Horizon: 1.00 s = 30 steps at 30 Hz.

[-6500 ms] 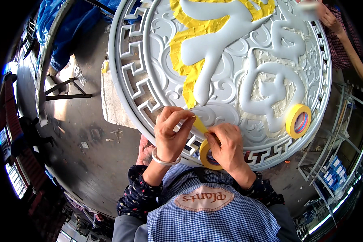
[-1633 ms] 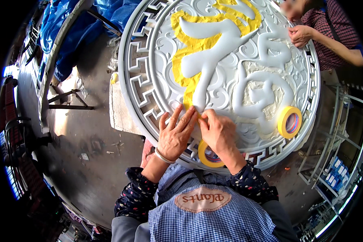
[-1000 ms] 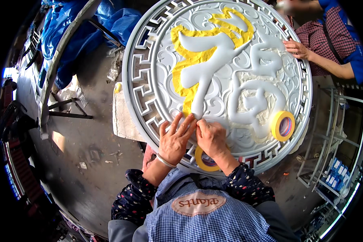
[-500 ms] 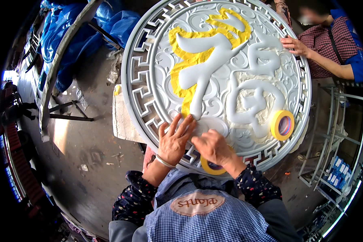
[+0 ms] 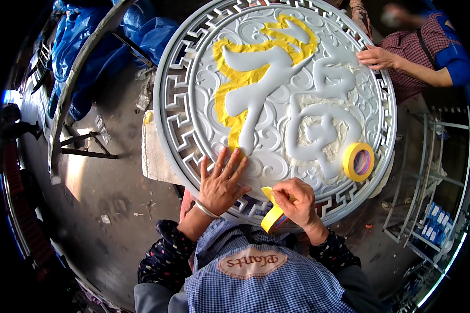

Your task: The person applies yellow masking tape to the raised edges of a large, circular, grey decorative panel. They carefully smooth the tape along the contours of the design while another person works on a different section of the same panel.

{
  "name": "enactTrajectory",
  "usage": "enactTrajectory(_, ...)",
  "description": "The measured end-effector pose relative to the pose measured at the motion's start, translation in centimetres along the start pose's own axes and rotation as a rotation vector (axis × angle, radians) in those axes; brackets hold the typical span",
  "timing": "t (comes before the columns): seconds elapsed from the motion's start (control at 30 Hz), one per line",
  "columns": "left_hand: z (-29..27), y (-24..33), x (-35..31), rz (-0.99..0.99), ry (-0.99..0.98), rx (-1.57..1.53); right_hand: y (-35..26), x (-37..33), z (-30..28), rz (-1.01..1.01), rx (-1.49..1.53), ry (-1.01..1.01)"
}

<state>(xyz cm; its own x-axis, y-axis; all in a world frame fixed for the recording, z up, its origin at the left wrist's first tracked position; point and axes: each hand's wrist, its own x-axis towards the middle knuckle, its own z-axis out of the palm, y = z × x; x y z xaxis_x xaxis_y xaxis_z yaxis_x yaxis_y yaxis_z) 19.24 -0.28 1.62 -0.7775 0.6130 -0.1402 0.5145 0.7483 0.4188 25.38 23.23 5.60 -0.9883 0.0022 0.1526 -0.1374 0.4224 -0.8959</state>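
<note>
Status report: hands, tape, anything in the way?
Left hand spread on carved panel, touching lower end of applied tape. Right hand pinching loose tape, its roll just below. Second roll and co-worker's hand on panel's right; neither between hands.

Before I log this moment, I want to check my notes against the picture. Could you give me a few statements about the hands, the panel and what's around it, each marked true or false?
1. The left hand lies spread on the panel. True.
2. The right hand holds a brush. False: it holds yellow tape.
3. A loose tape roll lies on the panel, near its right edge. True.
4. A bangle is on the right wrist. False: the bangle is on the left wrist.
5. The other person's hand is at the panel's rim. True.
6. The tarp covers the panel's middle. False: the tarp is beyond the panel's upper left.
</note>
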Motion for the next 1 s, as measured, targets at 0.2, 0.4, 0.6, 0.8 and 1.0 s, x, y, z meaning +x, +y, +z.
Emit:
enactTrajectory(0.2, -3.6, 2.5, -1.1, 0.027, 0.181, -0.321, -0.5, -0.7, 0.3, 0.125, 0.089, 0.026)
enactTrajectory(0.4, -4.4, 5.5, -1.8, -0.24, -0.018, -1.098, -1.5, -0.1, 0.6, -0.123, 0.041, -0.128)
enactTrajectory(0.6, -3.8, 5.8, -3.0, -0.217, 0.136, -1.024, -1.7, -1.5, 0.4, -0.204, -0.188, -0.163)
enactTrajectory(0.8, -3.4, 7.3, -4.0, -0.176, 0.299, -0.886, -3.0, -4.5, 0.4, -0.001, -0.345, 0.032)
enactTrajectory(1.0, -3.1, 7.6, -4.0, 0.102, 0.375, -0.696, -5.3, -5.4, 0.8, 0.089, -0.452, -0.05)
